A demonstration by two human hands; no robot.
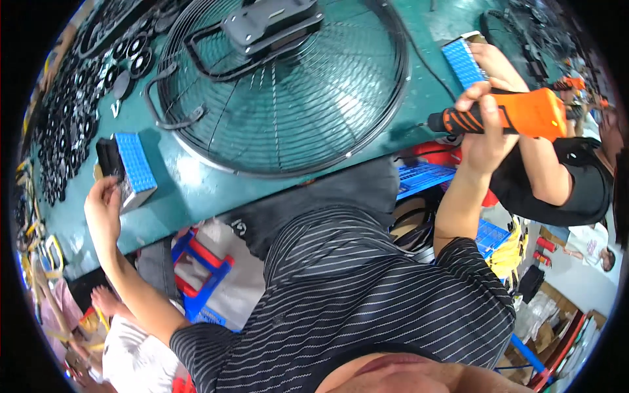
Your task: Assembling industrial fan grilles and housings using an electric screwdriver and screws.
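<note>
My left hand (pixel 103 213) reaches to a small blue and white carton (pixel 136 164) at the left of the table. Its fingertips are bent together at the carton's open side; whatever they pinch is hidden. My right hand (pixel 486 147) is wrapped round an orange and black power screwdriver (pixel 534 114), held level over the table's right side, its bit pointing left. Between my hands lies a large round fan (pixel 341 105) with a black wire guard. A black motor box (pixel 268 26) and a bent handle bar sit on it.
A co-worker's hand (pixel 488 62) is at a second blue carton (pixel 462 63), close behind my screwdriver. A black cable (pixel 426 56) runs along the fan's right side. Many black parts (pixel 72 124) crowd the table's left. A red and blue stool (pixel 203 268) stands below the edge.
</note>
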